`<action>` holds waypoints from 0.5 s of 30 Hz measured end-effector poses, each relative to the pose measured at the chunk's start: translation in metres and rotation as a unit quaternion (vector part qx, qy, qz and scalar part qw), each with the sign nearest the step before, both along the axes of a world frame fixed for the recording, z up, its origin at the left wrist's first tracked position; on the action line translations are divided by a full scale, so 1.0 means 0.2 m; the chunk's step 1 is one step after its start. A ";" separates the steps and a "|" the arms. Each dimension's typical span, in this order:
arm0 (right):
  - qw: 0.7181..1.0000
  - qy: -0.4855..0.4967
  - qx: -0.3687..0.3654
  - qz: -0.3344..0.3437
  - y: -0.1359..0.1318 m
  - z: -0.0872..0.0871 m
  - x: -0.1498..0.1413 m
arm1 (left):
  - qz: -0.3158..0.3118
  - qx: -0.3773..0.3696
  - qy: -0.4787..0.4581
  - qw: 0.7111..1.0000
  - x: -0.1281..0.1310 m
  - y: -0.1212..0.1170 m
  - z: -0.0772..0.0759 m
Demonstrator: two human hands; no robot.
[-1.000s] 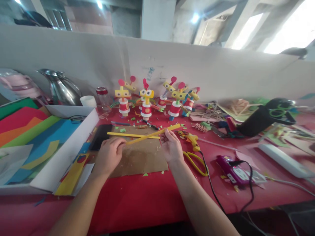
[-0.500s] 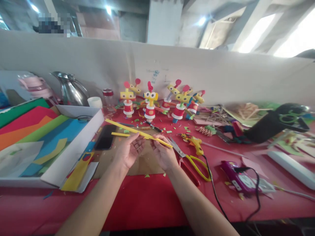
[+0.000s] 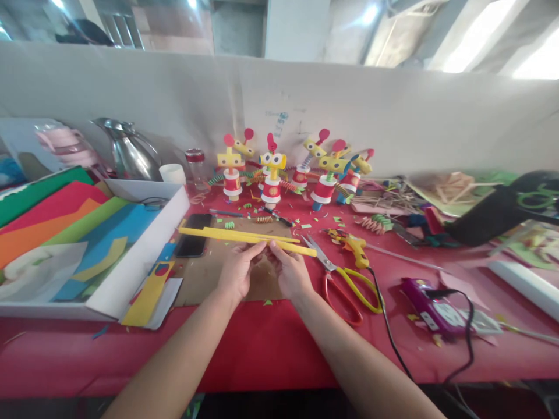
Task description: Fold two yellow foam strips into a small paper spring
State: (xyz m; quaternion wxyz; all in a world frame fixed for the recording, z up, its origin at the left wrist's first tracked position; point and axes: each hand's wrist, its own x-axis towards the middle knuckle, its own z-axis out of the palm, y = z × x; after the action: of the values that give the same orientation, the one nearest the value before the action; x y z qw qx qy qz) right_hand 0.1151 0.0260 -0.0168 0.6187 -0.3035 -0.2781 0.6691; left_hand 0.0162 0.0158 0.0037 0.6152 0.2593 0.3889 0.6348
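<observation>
Two long yellow paper strips (image 3: 244, 235) lie across each other at a slight angle over a brown board (image 3: 205, 288). My left hand (image 3: 240, 270) pinches them near the middle between thumb and fingers. Close beside it, my right hand (image 3: 290, 267) also pinches the strips, with its thumb on top. The strips stick out to both sides, over a black phone (image 3: 194, 247) on the left and towards the scissors (image 3: 323, 259) on the right. Behind the hands, small curled paper springs (image 3: 263, 220) and green scraps lie on the red table.
Several paper-cup figures (image 3: 271, 189) stand at the back by the wall. A white box (image 3: 144, 244) of coloured paper sits left. To the right lie a yellow glue gun (image 3: 358, 253), its black cord and a purple power strip (image 3: 437, 311). A steel jug (image 3: 131, 151) stands back left.
The strips have turned from a slant to nearly level and lie closer together. Both hands have closed in, thumbs now pressing near the strips' middle. The view has tipped down slightly.
</observation>
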 end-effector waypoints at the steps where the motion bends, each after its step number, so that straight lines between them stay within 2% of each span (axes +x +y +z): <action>1: 1.000 -0.009 -0.002 -0.003 0.00 0.00 0.00 | 0.007 -0.004 0.012 1.000 0.00 0.00 -0.01; 7: 0.997 -0.062 -0.007 -0.053 0.02 0.02 0.03 | 0.078 -0.048 0.081 0.993 -0.04 0.03 -0.01; 15: 0.991 -0.066 0.002 -0.115 0.08 0.04 0.14 | 0.149 -0.038 0.060 0.986 -0.10 0.07 -0.01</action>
State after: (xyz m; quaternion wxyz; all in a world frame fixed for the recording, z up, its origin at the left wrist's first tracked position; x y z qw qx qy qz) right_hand 0.1432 0.0415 -0.0086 0.6724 -0.3752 -0.2829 0.5719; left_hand -0.0039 0.0301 0.0020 0.4986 0.2124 0.4834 0.6874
